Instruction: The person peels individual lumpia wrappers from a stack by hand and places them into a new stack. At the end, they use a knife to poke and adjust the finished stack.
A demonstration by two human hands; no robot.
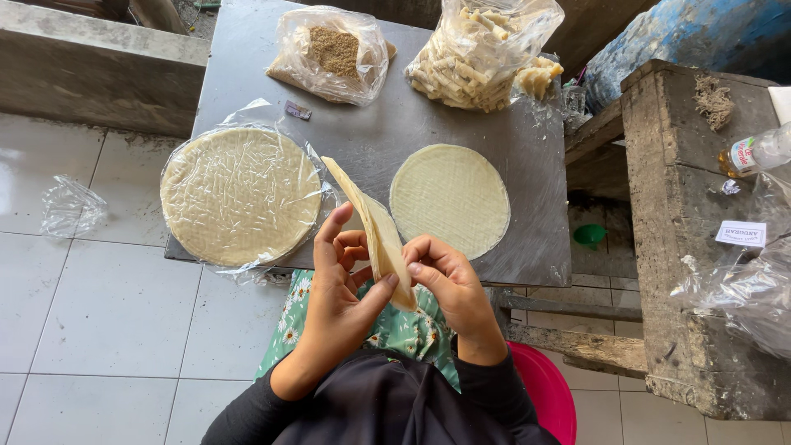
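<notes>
My left hand (336, 284) and my right hand (449, 284) together hold a thin round pale wrapper sheet (375, 227), seen edge-on and tilted up over my lap. The fingers of both hands pinch its lower edge. Just beyond, a single round wrapper (450, 198) lies flat on the grey metal table (379, 136). To the left sits a stack of wrappers in clear plastic (241, 194).
At the back of the table lie a plastic bag of brown crumbs (334, 51) and a bag of pale rolled sticks (482, 53). A rough wooden bench (684, 206) with a plastic bottle (754, 152) stands at right. A red stool (548, 391) sits under me; crumpled plastic (72, 206) lies on the tile floor.
</notes>
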